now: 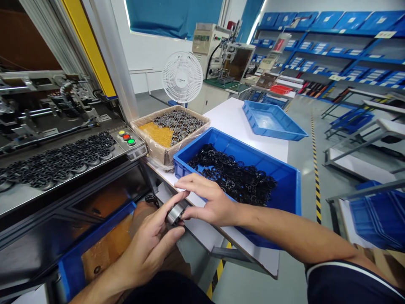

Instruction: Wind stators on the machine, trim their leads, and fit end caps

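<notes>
A short steel ring-shaped core [176, 213], which looks like a motor stator with dark slotted ends, is between my two hands, tilted, in front of the table edge. My left hand [152, 238] has its fingers and thumb around the core from the left and below. From the right, my right hand [210, 200] grips it with the thumb against its side and the fingers arched over it; their far tips are partly hidden. Just beyond my right hand stands a deep blue bin [287, 181] holding many black slotted plastic discs [234, 173].
A plastic-lined carton [161, 158] holds slotted metal cores and yellow material. Similar cores with black ends [63, 162] lie on the machine bed at left, near coloured buttons [126, 137]. An orange-lined blue bin [68, 270] sits low left. Behind are a shallow blue tray [275, 122] and a fan [182, 78].
</notes>
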`<state>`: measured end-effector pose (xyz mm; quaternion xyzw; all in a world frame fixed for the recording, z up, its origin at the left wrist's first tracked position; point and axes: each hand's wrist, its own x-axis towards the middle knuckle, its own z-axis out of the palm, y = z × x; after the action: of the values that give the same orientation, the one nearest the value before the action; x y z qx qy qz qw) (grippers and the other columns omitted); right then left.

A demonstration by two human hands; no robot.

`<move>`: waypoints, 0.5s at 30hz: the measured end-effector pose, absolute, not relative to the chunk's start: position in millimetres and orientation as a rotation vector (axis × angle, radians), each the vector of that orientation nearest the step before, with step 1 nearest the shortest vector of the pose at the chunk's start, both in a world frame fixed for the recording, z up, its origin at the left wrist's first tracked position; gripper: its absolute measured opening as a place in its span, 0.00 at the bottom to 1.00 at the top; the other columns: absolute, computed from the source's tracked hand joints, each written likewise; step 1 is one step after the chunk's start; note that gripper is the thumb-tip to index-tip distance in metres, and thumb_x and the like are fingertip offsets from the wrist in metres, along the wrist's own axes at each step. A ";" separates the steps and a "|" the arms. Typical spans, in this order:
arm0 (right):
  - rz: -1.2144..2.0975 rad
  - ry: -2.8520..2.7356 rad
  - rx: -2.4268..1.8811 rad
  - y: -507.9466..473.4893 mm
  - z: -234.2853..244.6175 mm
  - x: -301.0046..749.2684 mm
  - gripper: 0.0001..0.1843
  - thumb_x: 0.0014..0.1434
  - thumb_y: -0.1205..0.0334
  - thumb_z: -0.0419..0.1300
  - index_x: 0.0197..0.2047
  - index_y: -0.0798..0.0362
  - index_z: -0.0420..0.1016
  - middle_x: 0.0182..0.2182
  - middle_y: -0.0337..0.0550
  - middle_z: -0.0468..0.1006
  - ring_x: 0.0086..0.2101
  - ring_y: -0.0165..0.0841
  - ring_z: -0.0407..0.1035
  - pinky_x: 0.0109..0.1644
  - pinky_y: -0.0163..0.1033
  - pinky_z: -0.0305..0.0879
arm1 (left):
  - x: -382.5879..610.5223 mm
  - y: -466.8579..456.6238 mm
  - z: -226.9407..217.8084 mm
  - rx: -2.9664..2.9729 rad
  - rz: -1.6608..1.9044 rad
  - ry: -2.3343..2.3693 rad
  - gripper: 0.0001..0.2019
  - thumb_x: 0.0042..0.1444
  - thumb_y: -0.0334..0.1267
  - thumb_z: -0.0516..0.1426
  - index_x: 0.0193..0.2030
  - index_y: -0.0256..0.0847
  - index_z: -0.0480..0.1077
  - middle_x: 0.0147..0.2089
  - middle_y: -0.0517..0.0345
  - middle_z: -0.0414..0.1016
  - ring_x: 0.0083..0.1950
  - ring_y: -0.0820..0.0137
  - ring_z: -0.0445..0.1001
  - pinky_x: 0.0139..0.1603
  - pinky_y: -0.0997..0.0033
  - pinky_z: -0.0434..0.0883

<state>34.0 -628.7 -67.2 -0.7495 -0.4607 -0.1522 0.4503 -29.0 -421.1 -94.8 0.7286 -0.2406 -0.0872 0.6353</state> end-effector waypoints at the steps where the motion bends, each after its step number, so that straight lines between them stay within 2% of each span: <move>1: -0.370 -1.149 -1.847 -628.5 -68.3 33.5 0.28 0.57 0.53 0.66 0.56 0.63 0.72 0.45 0.57 0.76 0.48 0.37 0.71 0.54 0.46 0.72 | -29.5 -421.8 -94.5 1.695 -0.173 -0.569 0.27 0.64 0.35 0.54 0.69 0.54 0.57 0.69 0.58 0.63 0.70 0.64 0.61 0.68 0.69 0.61; 5: -0.413 -1.152 -1.922 -631.0 -67.7 30.3 0.30 0.54 0.53 0.69 0.56 0.60 0.72 0.45 0.56 0.78 0.49 0.40 0.72 0.54 0.46 0.72 | -25.6 -416.3 -86.9 1.833 -0.052 -0.610 0.23 0.65 0.36 0.53 0.66 0.48 0.63 0.65 0.51 0.68 0.66 0.64 0.66 0.63 0.69 0.65; 8: -0.495 -1.122 -2.062 -635.2 -65.6 31.1 0.30 0.55 0.55 0.69 0.58 0.57 0.71 0.49 0.56 0.77 0.49 0.42 0.73 0.55 0.47 0.72 | -11.0 -380.6 -80.2 2.058 0.275 -0.481 0.20 0.63 0.39 0.55 0.60 0.42 0.69 0.58 0.47 0.73 0.59 0.63 0.72 0.60 0.67 0.68; 12: -0.605 -1.203 -2.131 -637.9 -67.1 35.2 0.29 0.58 0.62 0.66 0.62 0.53 0.67 0.50 0.55 0.76 0.49 0.44 0.73 0.53 0.47 0.74 | 10.9 -283.5 -79.6 2.473 0.744 0.219 0.18 0.56 0.49 0.60 0.49 0.42 0.76 0.43 0.54 0.81 0.43 0.64 0.79 0.51 0.66 0.72; 15: -0.659 -1.271 -2.148 -637.6 -70.6 35.7 0.31 0.59 0.63 0.65 0.64 0.51 0.65 0.50 0.54 0.76 0.49 0.44 0.74 0.52 0.48 0.75 | 23.5 -210.8 -85.9 2.577 0.807 0.485 0.18 0.53 0.48 0.61 0.45 0.38 0.76 0.38 0.51 0.82 0.38 0.60 0.79 0.47 0.62 0.72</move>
<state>35.7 -637.6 -70.6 -0.7997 -0.4732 -0.2452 0.2765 23.5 -210.8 -85.9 0.9208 0.1733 0.2882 0.1977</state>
